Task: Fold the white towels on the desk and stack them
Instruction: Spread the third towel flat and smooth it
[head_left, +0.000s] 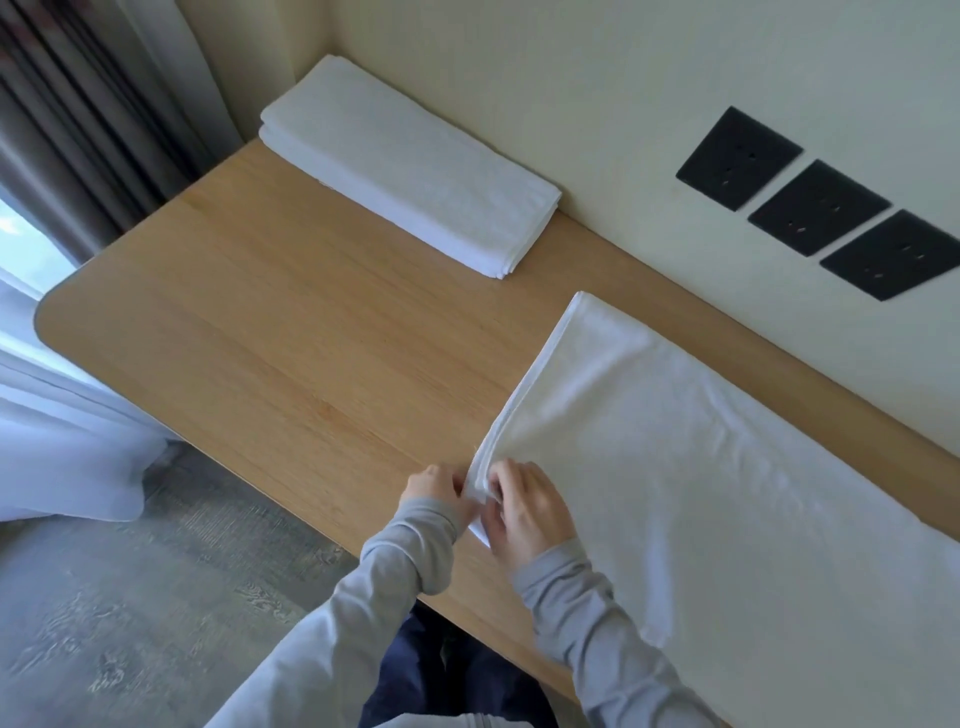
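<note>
White towel (701, 467) corner, near desk (285, 338) edge, is pinched by left hand (434, 488) and right hand (524, 512) fingers.

Whites, tan and black.
The towel (701, 467) at lower right and the stack (405, 161) at upper centre are showing plain white, the desk (260, 338) is showing tan grain; sockets (737, 156) are showing black, wall (571, 78) cream, sleeves (395, 561) grey, upper-left curtain (62, 104) brown stripes.
</note>
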